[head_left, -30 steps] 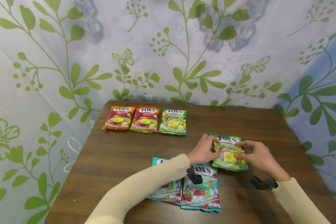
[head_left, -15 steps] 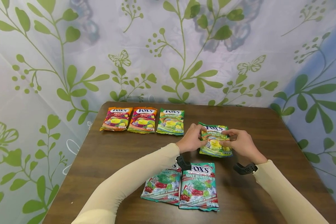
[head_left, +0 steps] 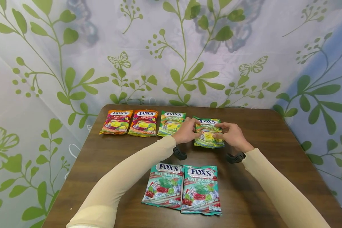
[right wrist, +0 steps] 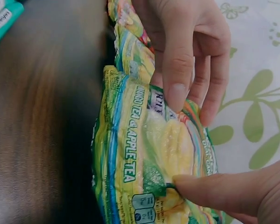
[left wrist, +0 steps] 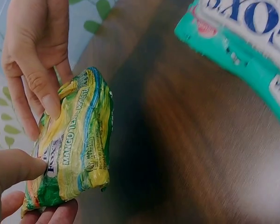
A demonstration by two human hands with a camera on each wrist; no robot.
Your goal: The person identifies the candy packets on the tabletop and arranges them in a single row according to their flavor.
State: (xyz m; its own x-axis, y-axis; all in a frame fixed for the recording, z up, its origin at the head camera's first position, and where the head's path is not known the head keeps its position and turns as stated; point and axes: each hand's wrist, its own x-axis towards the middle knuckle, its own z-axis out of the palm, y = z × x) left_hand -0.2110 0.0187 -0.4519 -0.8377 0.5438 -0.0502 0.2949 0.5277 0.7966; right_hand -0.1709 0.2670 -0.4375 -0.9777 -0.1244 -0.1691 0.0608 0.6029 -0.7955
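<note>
a brown wood-grain surface carries two large teal plastic candy bags, lying side by side nearer the person. farther back, two orange-and-purple plastic candy packets and one green-and-yellow candy packet form a row. just right of it, another green-and-yellow plastic packet is pinched at opposite sides by the fingers of the left hand and right hand.

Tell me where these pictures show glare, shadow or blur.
Left wrist view: glare on the table, lower right, dark shadow beside the green packet; right wrist view: dark shadow along that packet, table grain blurred near the top; head view: shadow beside the right sleeve.
</note>
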